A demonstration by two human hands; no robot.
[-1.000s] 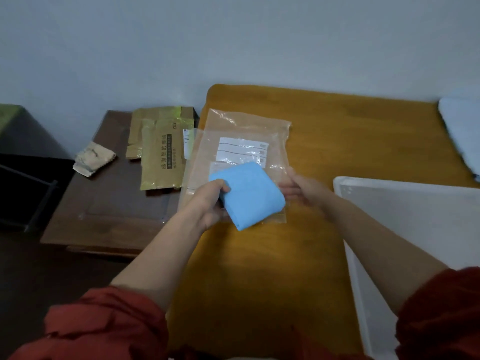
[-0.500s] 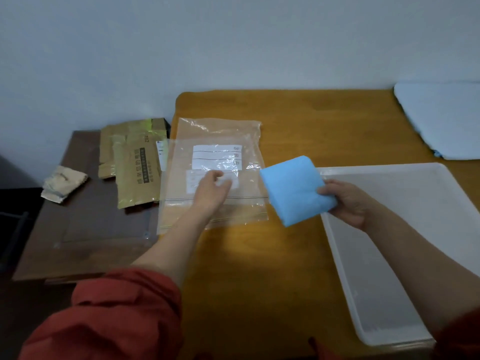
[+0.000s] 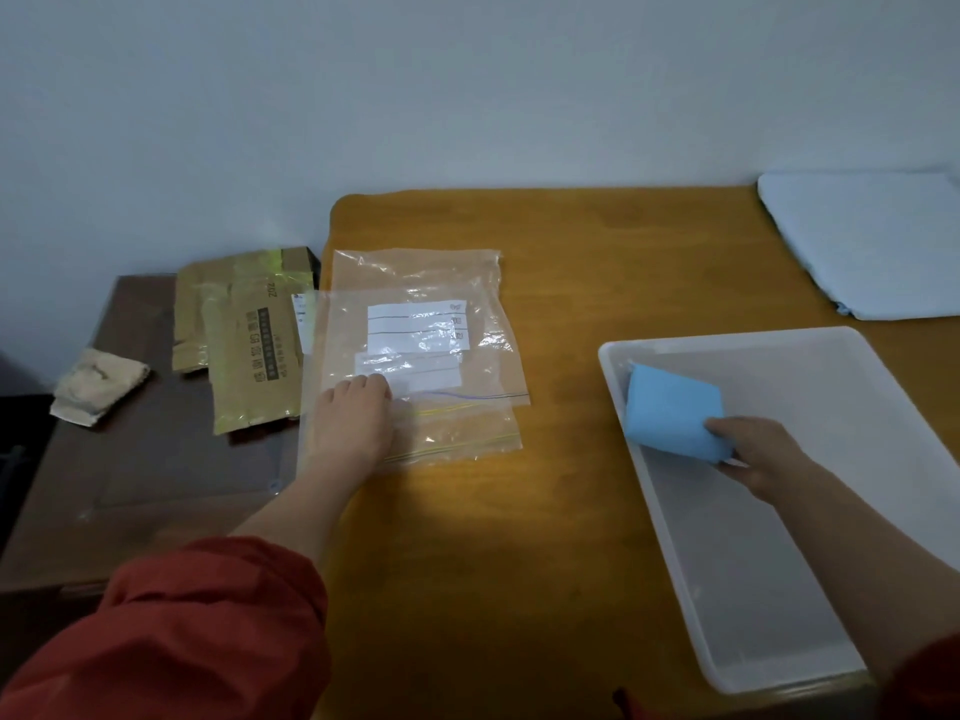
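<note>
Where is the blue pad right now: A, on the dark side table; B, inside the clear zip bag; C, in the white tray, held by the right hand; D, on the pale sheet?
C: the right hand grips the blue pad inside the white tray, at its far left corner.

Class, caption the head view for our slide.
Right hand holds blue pad in white tray; left hand rests on clear bags.

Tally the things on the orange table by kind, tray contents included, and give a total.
clear zip bags: 2
blue folded pad: 1
white tray: 1
pale blue sheet: 1
Total: 5
</note>
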